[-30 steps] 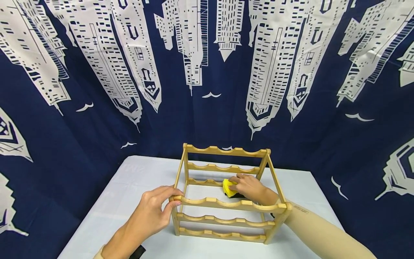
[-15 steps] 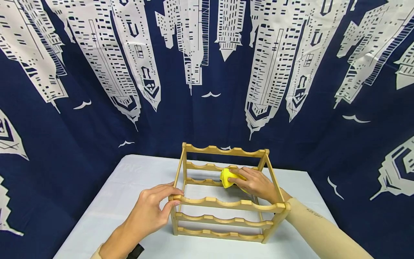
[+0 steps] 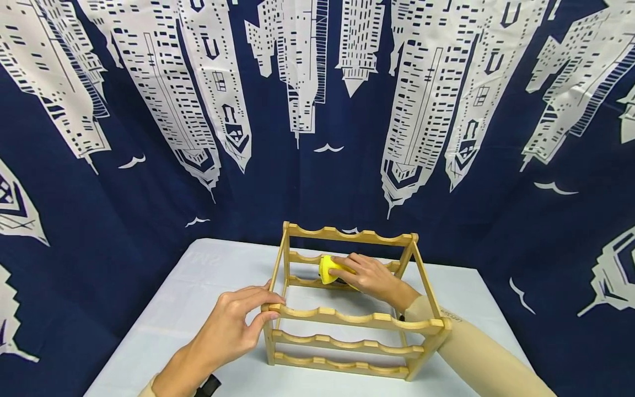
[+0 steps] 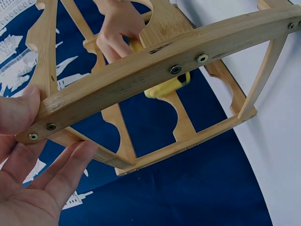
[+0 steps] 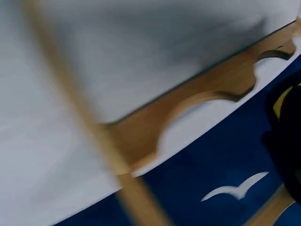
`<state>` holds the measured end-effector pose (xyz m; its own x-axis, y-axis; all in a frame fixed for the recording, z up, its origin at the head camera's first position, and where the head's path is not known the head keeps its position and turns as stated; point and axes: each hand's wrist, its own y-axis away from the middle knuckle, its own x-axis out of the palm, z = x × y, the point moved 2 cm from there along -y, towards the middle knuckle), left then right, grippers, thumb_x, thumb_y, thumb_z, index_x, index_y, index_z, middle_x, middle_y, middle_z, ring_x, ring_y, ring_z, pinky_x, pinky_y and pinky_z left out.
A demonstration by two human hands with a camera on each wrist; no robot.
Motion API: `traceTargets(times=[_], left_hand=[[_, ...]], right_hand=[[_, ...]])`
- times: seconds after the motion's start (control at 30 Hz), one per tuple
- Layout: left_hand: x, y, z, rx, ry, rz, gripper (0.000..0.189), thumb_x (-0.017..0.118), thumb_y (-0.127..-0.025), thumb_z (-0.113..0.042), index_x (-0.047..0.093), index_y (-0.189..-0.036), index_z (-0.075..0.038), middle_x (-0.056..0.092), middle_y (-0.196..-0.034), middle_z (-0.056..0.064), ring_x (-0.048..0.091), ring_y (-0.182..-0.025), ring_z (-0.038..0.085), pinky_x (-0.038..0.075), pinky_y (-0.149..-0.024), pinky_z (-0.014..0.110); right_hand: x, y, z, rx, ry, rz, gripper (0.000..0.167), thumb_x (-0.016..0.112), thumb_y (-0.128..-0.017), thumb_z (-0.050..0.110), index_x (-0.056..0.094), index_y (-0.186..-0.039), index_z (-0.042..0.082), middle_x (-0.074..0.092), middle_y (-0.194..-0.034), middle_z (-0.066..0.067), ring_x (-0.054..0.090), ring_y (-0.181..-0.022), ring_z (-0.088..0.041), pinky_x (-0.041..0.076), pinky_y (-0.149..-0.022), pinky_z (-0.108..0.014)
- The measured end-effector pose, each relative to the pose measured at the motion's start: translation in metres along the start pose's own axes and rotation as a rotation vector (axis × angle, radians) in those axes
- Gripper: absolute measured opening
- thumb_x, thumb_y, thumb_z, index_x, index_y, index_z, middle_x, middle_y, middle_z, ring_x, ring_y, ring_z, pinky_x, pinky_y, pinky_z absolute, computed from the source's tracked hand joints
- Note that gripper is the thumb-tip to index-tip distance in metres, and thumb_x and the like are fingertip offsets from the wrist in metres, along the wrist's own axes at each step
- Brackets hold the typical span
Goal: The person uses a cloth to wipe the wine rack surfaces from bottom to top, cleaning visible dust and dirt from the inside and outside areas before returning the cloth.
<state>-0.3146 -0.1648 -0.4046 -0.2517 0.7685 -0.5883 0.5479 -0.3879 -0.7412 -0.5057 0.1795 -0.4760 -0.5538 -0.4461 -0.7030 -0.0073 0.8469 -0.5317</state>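
A wooden wine rack (image 3: 322, 315) with scalloped rails stands on the table. My left hand (image 3: 233, 325) grips its near left top corner, thumb in front and fingers over the rail. Inside the rack, my right hand (image 3: 369, 278) holds a yellow cloth (image 3: 326, 269) with a dark part against the far middle rail. In the left wrist view, the cloth (image 4: 167, 87) shows behind the rack's side bar, overlapping a scalloped rail. The right wrist view shows a dark shape (image 5: 287, 136) with a bit of yellow at the right edge; the fingers are hidden there.
A white-covered table (image 3: 198, 286) lies under the rack. Behind hangs a navy curtain (image 3: 297, 182) printed with white buildings and birds. The right forearm (image 3: 476, 342) passes through the rack's right side, between its upright posts.
My right hand has lifted the yellow cloth from low inside the rack, then moved it left along the far middle rail. The left hand keeps its grip on the corner.
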Motion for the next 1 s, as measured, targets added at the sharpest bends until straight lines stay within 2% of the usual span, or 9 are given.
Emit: traceTargets(times=[0.13, 0.23, 0.33, 0.43, 0.53, 0.63, 0.77, 0.87, 1.0], left_hand=[[0.002, 0.0, -0.003, -0.02, 0.004, 0.013, 0.032, 0.095, -0.092, 0.001, 0.085, -0.115, -0.019, 0.089, -0.111, -0.009, 0.089, -0.113, 0.025, 0.072, -0.109, 0.037], [0.002, 0.0, -0.005, -0.025, -0.001, 0.005, 0.033, 0.095, -0.091, 0.003, 0.085, -0.115, -0.018, 0.089, -0.11, -0.007, 0.089, -0.113, 0.027, 0.074, -0.104, 0.039], [0.001, -0.001, -0.005, -0.026, -0.001, -0.001, 0.034, 0.094, -0.091, 0.004, 0.085, -0.115, -0.019, 0.089, -0.109, -0.007, 0.089, -0.112, 0.029, 0.074, -0.104, 0.038], [0.001, 0.0, -0.004, -0.028, -0.003, 0.004, 0.033, 0.094, -0.092, 0.003, 0.085, -0.115, -0.018, 0.089, -0.11, -0.007, 0.089, -0.11, 0.025, 0.073, -0.104, 0.033], [0.001, 0.001, -0.002, -0.028, 0.001, 0.012, 0.032, 0.094, -0.093, 0.002, 0.085, -0.117, -0.018, 0.089, -0.112, -0.008, 0.089, -0.109, 0.022, 0.072, -0.104, 0.029], [0.0, 0.0, -0.001, -0.01, -0.002, 0.009, 0.033, 0.094, -0.093, 0.002, 0.084, -0.117, -0.019, 0.088, -0.112, -0.008, 0.089, -0.11, 0.023, 0.072, -0.105, 0.029], [0.0, -0.001, 0.0, 0.009, -0.001, -0.001, 0.035, 0.095, -0.092, 0.003, 0.084, -0.117, -0.019, 0.088, -0.111, -0.007, 0.09, -0.109, 0.026, 0.071, -0.106, 0.029], [0.0, 0.0, -0.001, 0.008, -0.003, -0.008, 0.035, 0.095, -0.092, 0.002, 0.085, -0.117, -0.019, 0.089, -0.111, -0.007, 0.09, -0.109, 0.026, 0.071, -0.107, 0.027], [0.001, 0.001, -0.002, 0.002, 0.002, -0.014, 0.035, 0.095, -0.092, 0.002, 0.085, -0.117, -0.02, 0.088, -0.112, -0.008, 0.089, -0.11, 0.026, 0.069, -0.109, 0.025]], right_hand=[[0.001, -0.011, 0.001, -0.033, 0.006, 0.01, 0.046, 0.068, -0.107, -0.008, 0.081, -0.145, 0.014, 0.079, -0.15, -0.011, 0.063, -0.095, -0.021, 0.062, -0.077, -0.027], [0.0, -0.009, 0.001, -0.034, 0.051, 0.005, 0.041, 0.064, -0.111, -0.005, 0.083, -0.141, 0.016, 0.081, -0.146, -0.009, 0.064, -0.095, -0.02, 0.062, -0.078, -0.026], [-0.005, 0.004, 0.001, -0.014, 0.093, -0.008, 0.038, 0.056, -0.116, 0.001, 0.086, -0.134, 0.017, 0.082, -0.14, -0.007, 0.065, -0.094, -0.02, 0.061, -0.076, -0.026], [-0.017, 0.025, -0.001, 0.037, 0.107, -0.036, 0.04, 0.049, -0.123, 0.009, 0.088, -0.125, 0.017, 0.083, -0.133, -0.006, 0.065, -0.091, -0.021, 0.06, -0.072, -0.027], [-0.029, 0.049, -0.004, 0.087, 0.1, -0.07, 0.042, 0.048, -0.126, 0.014, 0.089, -0.118, 0.015, 0.084, -0.128, -0.009, 0.066, -0.089, -0.023, 0.061, -0.07, -0.031], [-0.04, 0.065, -0.005, 0.122, 0.077, -0.061, 0.042, 0.047, -0.124, 0.015, 0.088, -0.118, 0.011, 0.083, -0.127, -0.013, 0.069, -0.09, -0.026, 0.065, -0.071, -0.034], [-0.047, 0.069, -0.005, 0.148, 0.029, -0.057, 0.037, 0.05, -0.123, 0.017, 0.086, -0.126, 0.009, 0.08, -0.128, -0.018, 0.072, -0.093, -0.028, 0.068, -0.073, -0.036], [-0.049, 0.06, -0.004, 0.155, -0.003, -0.124, 0.03, 0.058, -0.122, 0.018, 0.084, -0.132, 0.007, 0.079, -0.129, -0.022, 0.075, -0.095, -0.03, 0.07, -0.075, -0.038], [-0.051, 0.046, -0.006, 0.188, 0.004, -0.307, 0.022, 0.07, -0.118, 0.017, 0.084, -0.129, 0.004, 0.078, -0.128, -0.027, 0.079, -0.099, -0.037, 0.071, -0.08, -0.044]])
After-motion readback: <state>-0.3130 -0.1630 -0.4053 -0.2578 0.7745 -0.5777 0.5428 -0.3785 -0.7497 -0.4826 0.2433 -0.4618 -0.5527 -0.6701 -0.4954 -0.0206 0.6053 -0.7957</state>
